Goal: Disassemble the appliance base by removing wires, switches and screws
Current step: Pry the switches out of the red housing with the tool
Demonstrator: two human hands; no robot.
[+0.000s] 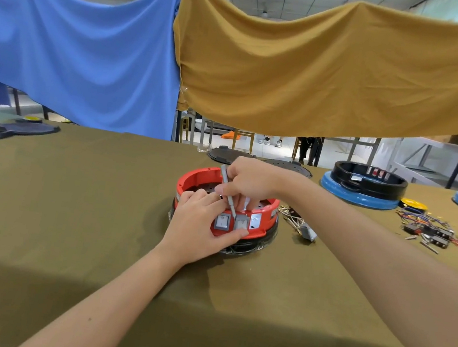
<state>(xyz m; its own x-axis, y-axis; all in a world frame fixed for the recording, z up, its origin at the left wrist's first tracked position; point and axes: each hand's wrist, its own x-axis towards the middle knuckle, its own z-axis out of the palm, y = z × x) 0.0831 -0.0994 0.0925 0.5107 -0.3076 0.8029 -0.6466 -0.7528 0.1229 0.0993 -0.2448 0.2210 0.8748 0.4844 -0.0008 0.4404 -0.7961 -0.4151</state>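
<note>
A round red appliance base (196, 179) with a black lower ring lies on the olive table cloth at mid table. Two grey rocker switches (222, 221) sit in its near wall. My left hand (199, 229) grips the base's near wall, thumb under the right-hand switch (241, 222) and fingers over the rim. My right hand (250, 182) holds a thin grey screwdriver (228, 189), whose tip rests at the top edge of the right-hand switch. Some fingers of that hand reach inside the base.
Loose pale wires and a small grey part (306, 231) lie just right of the base. Farther right is a pile of removed switches and coloured wires (437, 232). Blue-and-black bases (364, 183) stand at the back right, black plates (230, 154) behind, dark covers (7, 129) back left.
</note>
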